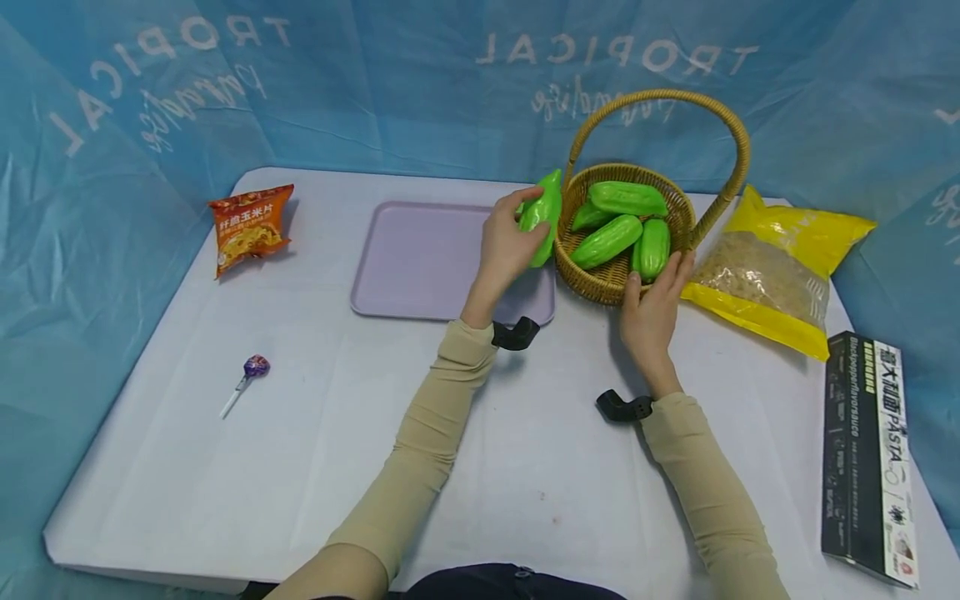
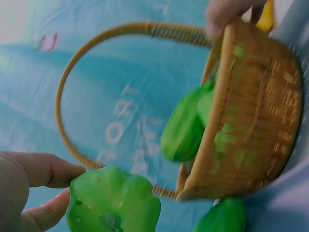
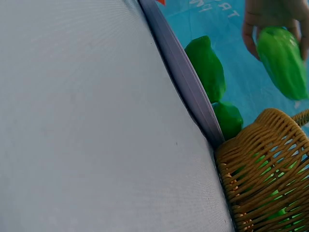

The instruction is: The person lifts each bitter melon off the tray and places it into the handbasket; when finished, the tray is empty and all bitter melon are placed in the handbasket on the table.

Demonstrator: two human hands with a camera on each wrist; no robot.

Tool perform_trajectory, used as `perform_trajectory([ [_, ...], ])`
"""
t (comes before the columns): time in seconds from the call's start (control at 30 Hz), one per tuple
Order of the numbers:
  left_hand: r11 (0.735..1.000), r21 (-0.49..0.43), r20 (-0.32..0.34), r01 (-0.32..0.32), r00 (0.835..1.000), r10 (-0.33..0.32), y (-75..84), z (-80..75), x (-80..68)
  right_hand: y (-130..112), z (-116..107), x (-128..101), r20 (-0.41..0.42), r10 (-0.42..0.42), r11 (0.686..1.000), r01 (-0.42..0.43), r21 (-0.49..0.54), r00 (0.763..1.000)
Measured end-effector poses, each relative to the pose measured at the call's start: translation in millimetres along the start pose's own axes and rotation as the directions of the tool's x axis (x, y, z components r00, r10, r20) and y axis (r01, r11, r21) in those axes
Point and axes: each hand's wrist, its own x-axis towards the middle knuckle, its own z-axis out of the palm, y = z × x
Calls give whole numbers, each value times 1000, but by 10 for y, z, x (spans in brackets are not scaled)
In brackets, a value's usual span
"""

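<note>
My left hand [image 1: 519, 232] grips a green gourd [image 1: 543, 218] just outside the left rim of a wicker basket [image 1: 600, 292], over the right end of a lilac tray [image 1: 420, 262]. Up close, the left hand [image 2: 43, 188] wraps the gourd [image 2: 113, 203] from the side. Several more green gourds [image 1: 609, 240] lie inside the basket [image 2: 256, 121]. My right hand [image 1: 654, 290] holds the basket's near rim, thumb over the edge. In the right wrist view two gourds [image 3: 206, 67] lie on the tray [image 3: 178, 72] beside the basket [image 3: 260, 159].
On the white table [image 1: 300, 467] an orange snack bag [image 1: 250, 227] lies at the far left and a lollipop [image 1: 253, 368] nearer. A yellow pasta bag [image 1: 772, 275] and a black pasta box [image 1: 870, 458] lie at the right. Blue sheeting surrounds the table.
</note>
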Motion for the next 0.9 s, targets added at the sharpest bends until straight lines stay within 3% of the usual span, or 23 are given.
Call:
perform_trajectory([
  [0.2,996,37,115,-81,990,77,146,209,12,11,10,1,-4,-3,1000,3,2,1000],
  [0.5,988,94,277,-123,956,92,461,458,285,13,-4,3,-5,-1,1000,1,-1,1000],
  [0.67,990,107,368,-89,929,44,624,619,430,7,5,1,-14,6,1000,-6,-4,1000],
  [0.9,987,159,381,7,922,-68,710,885,571,-4,15,6,-11,11,1000,-12,-13,1000],
])
